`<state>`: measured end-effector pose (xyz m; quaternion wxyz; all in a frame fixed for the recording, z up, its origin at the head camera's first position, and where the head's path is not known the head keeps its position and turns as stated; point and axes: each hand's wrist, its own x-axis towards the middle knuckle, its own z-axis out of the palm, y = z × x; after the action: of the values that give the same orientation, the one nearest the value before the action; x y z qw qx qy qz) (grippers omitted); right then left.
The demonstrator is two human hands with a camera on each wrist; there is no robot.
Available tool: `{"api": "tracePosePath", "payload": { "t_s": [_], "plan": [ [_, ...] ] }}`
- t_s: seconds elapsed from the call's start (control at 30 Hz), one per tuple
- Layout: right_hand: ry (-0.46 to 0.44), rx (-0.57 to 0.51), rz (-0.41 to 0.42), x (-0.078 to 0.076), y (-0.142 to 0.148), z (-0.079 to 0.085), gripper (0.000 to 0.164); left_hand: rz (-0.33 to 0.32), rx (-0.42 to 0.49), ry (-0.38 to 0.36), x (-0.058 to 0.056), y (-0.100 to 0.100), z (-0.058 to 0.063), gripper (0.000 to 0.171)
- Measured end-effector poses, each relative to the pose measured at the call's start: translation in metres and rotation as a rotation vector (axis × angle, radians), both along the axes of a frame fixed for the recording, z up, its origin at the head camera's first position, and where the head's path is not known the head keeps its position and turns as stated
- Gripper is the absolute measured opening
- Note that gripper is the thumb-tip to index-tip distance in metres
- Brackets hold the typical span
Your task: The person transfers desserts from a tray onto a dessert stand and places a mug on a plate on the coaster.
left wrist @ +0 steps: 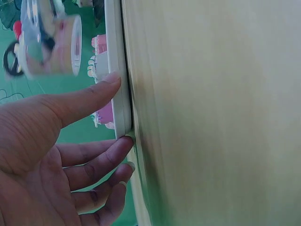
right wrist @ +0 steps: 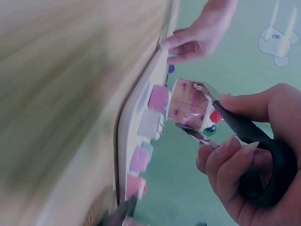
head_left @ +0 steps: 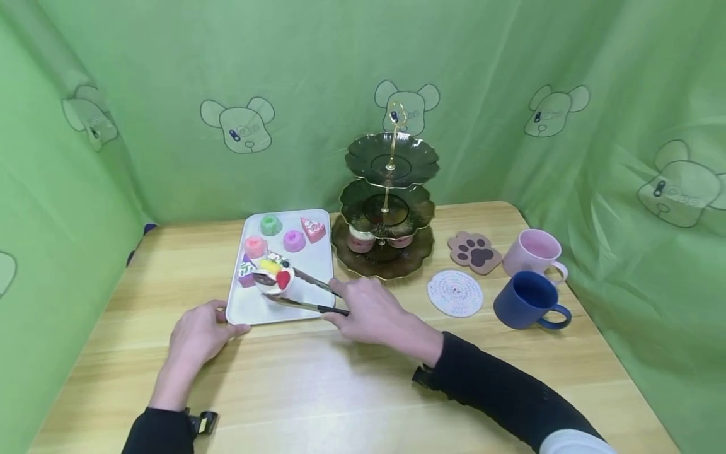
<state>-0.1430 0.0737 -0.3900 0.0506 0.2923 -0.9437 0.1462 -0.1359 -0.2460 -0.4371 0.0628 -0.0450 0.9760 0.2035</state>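
My right hand holds black-handled tongs with loop grips. The tongs' metal tips clasp a clear dessert cup, pink and cream layered, topped with fruit pieces. In the right wrist view the cup is raised off the white tray. At the tray's front left corner my left hand pinches the edge, thumb on the front rim and fingers at the side. Toy sweets stand on the tray: a green cake, a salmon cake, a purple ring cake, a pink wedge and a purple wedge.
A dark three-tier stand with gold rims rises behind the tray's right side. Two dessert cups, one of them a pink layered cup, sit on its bottom tier. Rightward lie a paw coaster, a round coaster, a pink mug and a blue mug.
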Motion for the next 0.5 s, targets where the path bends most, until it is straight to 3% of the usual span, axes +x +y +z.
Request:
{"api": "tracePosePath", "payload": {
  "t_s": [0.17, 0.5],
  "plan": [
    [-0.009, -0.020, -0.049, 0.004, 0.032, 0.006, 0.054, 0.001, -0.001, 0.007, 0.002, 0.002, 0.000, 0.082],
    [0.036, 0.042, -0.176, 0.013, 0.091, 0.013, 0.062, 0.002, -0.002, -0.012, 0.003, 0.002, 0.000, 0.082]
  ]
}}
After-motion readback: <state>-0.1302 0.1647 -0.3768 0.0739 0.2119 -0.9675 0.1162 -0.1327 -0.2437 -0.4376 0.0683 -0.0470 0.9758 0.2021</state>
